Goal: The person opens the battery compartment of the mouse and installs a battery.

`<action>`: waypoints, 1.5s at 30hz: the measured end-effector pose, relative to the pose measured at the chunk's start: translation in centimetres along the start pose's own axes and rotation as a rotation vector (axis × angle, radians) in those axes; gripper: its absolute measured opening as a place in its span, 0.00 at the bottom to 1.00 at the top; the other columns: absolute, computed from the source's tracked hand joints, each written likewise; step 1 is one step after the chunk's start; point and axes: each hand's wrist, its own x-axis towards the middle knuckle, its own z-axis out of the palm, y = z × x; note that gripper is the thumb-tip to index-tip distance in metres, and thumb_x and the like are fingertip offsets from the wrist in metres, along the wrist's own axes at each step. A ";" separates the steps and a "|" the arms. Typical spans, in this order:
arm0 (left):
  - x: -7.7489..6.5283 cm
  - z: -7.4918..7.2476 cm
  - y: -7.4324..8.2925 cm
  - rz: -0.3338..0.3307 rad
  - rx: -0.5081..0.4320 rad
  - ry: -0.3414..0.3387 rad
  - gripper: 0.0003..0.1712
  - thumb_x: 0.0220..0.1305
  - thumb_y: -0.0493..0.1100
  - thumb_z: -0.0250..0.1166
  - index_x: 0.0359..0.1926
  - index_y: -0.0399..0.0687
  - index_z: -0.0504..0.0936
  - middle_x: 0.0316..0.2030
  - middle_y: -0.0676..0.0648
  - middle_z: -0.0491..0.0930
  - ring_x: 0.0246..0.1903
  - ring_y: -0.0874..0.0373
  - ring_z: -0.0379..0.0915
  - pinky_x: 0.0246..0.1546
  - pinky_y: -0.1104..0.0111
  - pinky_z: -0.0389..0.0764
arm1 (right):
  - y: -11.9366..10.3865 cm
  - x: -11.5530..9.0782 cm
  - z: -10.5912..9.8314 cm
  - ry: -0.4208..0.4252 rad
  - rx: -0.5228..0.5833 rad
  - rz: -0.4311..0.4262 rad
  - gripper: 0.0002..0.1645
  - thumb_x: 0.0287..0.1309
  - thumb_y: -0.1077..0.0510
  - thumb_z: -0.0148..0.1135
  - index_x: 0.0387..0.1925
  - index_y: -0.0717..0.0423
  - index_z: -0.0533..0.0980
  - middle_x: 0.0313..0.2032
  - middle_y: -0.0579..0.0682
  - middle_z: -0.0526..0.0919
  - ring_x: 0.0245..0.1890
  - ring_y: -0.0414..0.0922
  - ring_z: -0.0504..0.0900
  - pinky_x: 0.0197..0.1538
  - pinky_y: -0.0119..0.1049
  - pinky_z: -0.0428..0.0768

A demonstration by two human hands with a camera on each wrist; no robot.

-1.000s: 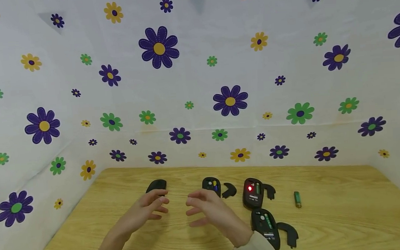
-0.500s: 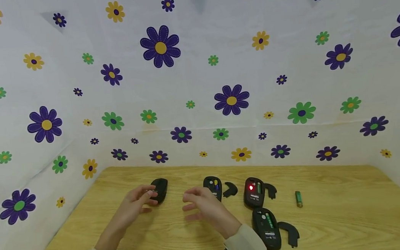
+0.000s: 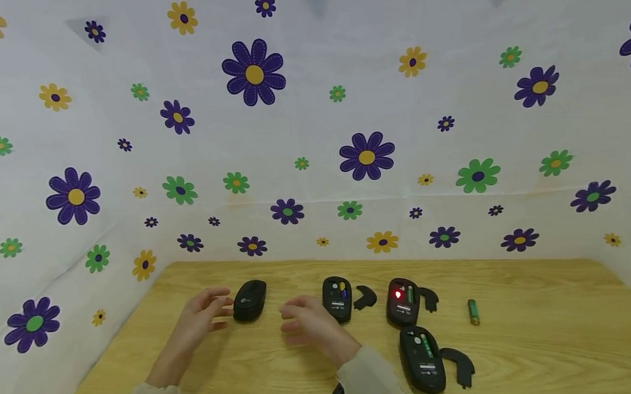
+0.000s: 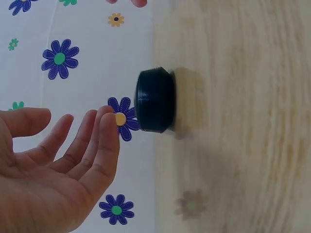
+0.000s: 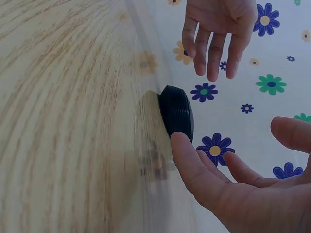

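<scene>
A black computer mouse (image 3: 250,300) sits right side up on the wooden table, between my two hands. My left hand (image 3: 200,317) hovers just left of it, fingers loosely bent and holding nothing. In the left wrist view, that hand (image 4: 73,165) faces the mouse (image 4: 155,101) with its palm up. On the other side, my right hand (image 3: 314,328) is raised above the table with relaxed, spread fingers and nothing in them. The right wrist view has its fingertips overlapping the lower end of the mouse (image 5: 176,109), and the left hand (image 5: 218,34) beyond.
To the right lie three upturned mice (image 3: 337,301) (image 3: 403,303) (image 3: 422,359) with batteries in open compartments; one glows red. Beside each is a detached battery cover (image 3: 365,297) (image 3: 429,299) (image 3: 459,367). A green battery (image 3: 473,312) lies farther right. Flowered cloth (image 3: 311,131) surrounds the table.
My left hand has drawn back to the left, uncovering the mouse. My right hand has shifted slightly left, showing more of the nearest upturned mouse.
</scene>
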 end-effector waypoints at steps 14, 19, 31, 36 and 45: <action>1.5 -1.4 -1.3 -0.073 0.027 0.032 0.23 0.81 0.40 0.47 0.67 0.25 0.65 0.58 0.27 0.73 0.52 0.41 0.78 0.47 0.57 0.86 | 0.7 2.3 0.8 -0.007 0.085 0.014 0.23 0.74 0.58 0.56 0.61 0.71 0.67 0.59 0.67 0.72 0.56 0.61 0.78 0.54 0.52 0.84; 2.3 -1.0 -1.4 -0.092 0.026 0.019 0.24 0.81 0.40 0.47 0.67 0.26 0.64 0.59 0.26 0.71 0.53 0.38 0.76 0.48 0.55 0.86 | 0.8 3.1 0.4 -0.008 0.130 0.020 0.25 0.74 0.59 0.54 0.63 0.71 0.64 0.60 0.69 0.69 0.60 0.64 0.74 0.55 0.55 0.84; 4.4 -0.8 -2.1 -0.183 0.003 -0.023 0.25 0.80 0.40 0.48 0.68 0.26 0.64 0.63 0.27 0.66 0.56 0.38 0.73 0.44 0.63 0.85 | 0.7 5.1 1.1 -0.029 0.171 0.025 0.28 0.75 0.59 0.53 0.66 0.74 0.61 0.63 0.75 0.64 0.63 0.68 0.71 0.54 0.60 0.82; 5.2 -0.9 -2.4 -0.191 -0.007 -0.065 0.25 0.80 0.41 0.48 0.68 0.27 0.63 0.64 0.26 0.64 0.55 0.40 0.72 0.42 0.64 0.85 | 0.5 5.6 1.3 -0.019 0.151 0.036 0.26 0.75 0.59 0.53 0.65 0.72 0.63 0.65 0.74 0.64 0.61 0.66 0.73 0.54 0.59 0.83; 5.3 -1.0 -2.8 -0.197 -0.021 -0.094 0.25 0.81 0.41 0.46 0.69 0.27 0.62 0.66 0.26 0.62 0.58 0.37 0.70 0.41 0.64 0.86 | 0.5 6.5 1.6 -0.018 0.117 0.066 0.24 0.75 0.59 0.53 0.64 0.70 0.65 0.67 0.71 0.64 0.58 0.64 0.77 0.51 0.54 0.86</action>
